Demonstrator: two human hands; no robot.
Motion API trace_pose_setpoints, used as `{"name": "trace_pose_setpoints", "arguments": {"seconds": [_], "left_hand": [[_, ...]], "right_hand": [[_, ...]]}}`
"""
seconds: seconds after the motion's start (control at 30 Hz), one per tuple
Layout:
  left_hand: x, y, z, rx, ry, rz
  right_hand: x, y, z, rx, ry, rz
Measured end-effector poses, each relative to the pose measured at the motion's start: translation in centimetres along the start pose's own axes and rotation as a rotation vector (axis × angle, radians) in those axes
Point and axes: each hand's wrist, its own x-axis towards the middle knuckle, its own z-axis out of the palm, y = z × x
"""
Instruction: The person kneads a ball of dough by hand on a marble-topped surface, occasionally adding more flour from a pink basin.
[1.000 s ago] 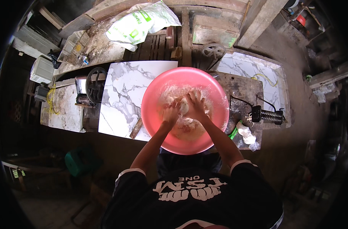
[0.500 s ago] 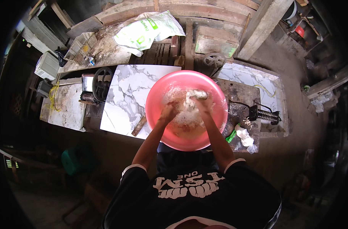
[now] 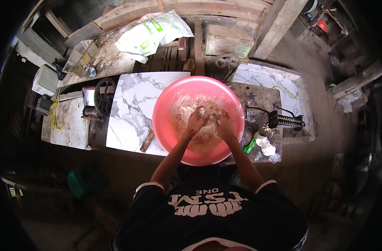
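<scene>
A large pink basin [image 3: 159, 121] holds a pale flour mixture [image 3: 195, 104], white and powdery at the far side and wetter, yellowish nearer me. Both my hands are inside the basin, close together over the middle of the mixture. My left hand [image 3: 196, 122] has its fingers curled, with a whitish bit of the flour mixture at the tips. Just beside it, my right hand [image 3: 225, 126] has floury fingers bent and somewhat apart, touching the mixture. The fingertips of both hands partly blend into the flour.
Left of the basin lies a white marbled board [image 3: 134, 108] with a wooden stick [image 3: 147, 141] on it. A machine's black wheel [image 3: 104, 97] stands farther left. To the right are a spring-like metal roller [image 3: 289, 121], a green-handled tool [image 3: 250, 145] and crumpled white plastic [image 3: 265, 144]. A white sack [image 3: 155, 35] lies behind.
My right hand has dropped a white clump of the mixture and come lower, nearer my left hand. The left hand has moved toward the middle. The view has shifted slightly.
</scene>
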Motion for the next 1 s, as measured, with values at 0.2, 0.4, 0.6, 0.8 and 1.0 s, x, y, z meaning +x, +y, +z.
{"name": "trace_pose_setpoints", "arguments": {"seconds": [0.2,0.4,0.6,0.8,1.0], "left_hand": [[-1.0,6.6,1.3,0.240,0.236,-0.304],[-2.9,2.7,2.2,0.428,0.416,-0.238],[-6.7,2.8,1.9,0.467,0.436,-0.203],[-7.4,2.3,3.0,0.479,0.457,-0.251],[-3.5,2.2,2.3,0.413,0.433,-0.251]], "right_hand": [[1.6,-2.2,-1.6,-0.193,-0.175,0.184],[-0.2,-0.3,3.0,-0.110,0.195,-0.239],[-3.2,-1.7,2.3,-0.049,0.141,-0.059],[-2.8,-1.1,2.4,-0.088,0.251,-0.037],[1.4,-0.9,3.5,0.005,0.356,0.051]]}}
